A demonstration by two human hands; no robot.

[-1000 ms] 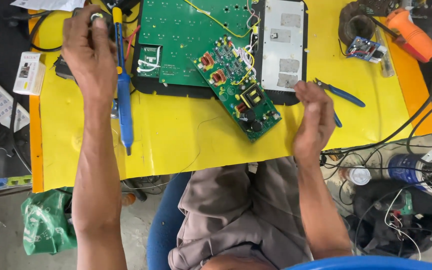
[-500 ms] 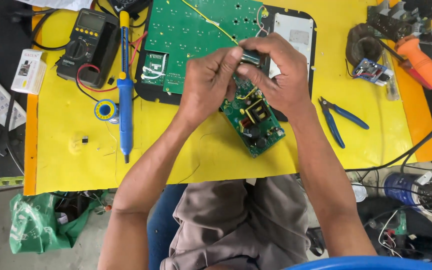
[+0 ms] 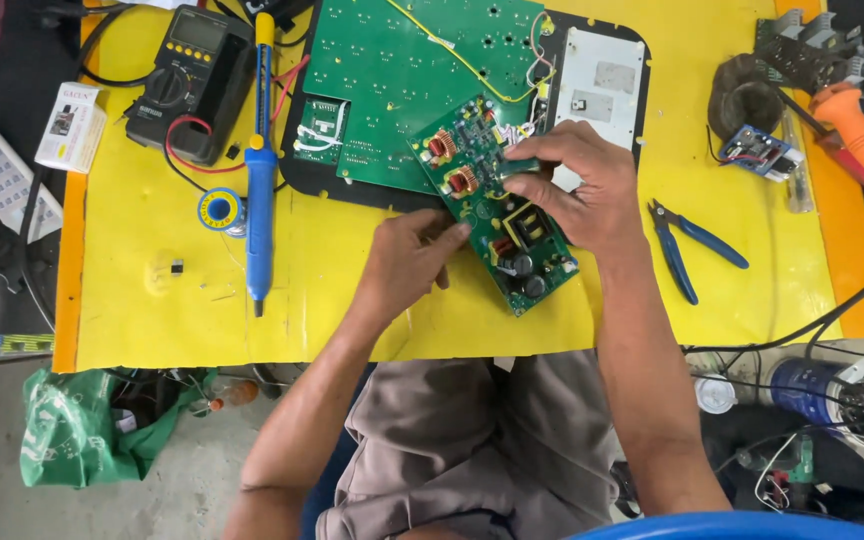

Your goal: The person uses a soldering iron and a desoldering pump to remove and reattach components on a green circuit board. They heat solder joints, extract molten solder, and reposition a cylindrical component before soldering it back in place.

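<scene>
A small green circuit board (image 3: 492,205) with copper coils and black parts lies tilted on the yellow table (image 3: 332,290). My left hand (image 3: 407,262) rests at the board's lower left edge, fingertips touching it. My right hand (image 3: 577,185) sits over the board's upper right part, thumb and fingers pinched on a component there. A large green circuit board (image 3: 402,70) on a black panel lies just behind, joined by thin wires.
A blue soldering iron (image 3: 260,175) and a solder reel (image 3: 220,210) lie at the left, beside a black multimeter (image 3: 187,80). Blue-handled cutters (image 3: 687,245) lie to the right. An orange-handled tool (image 3: 862,140) and a small blue module (image 3: 757,150) sit far right.
Both hands have come down from in front of the large board onto the small board. My left hand dropped to its lower left edge; my right hand shifted right.
</scene>
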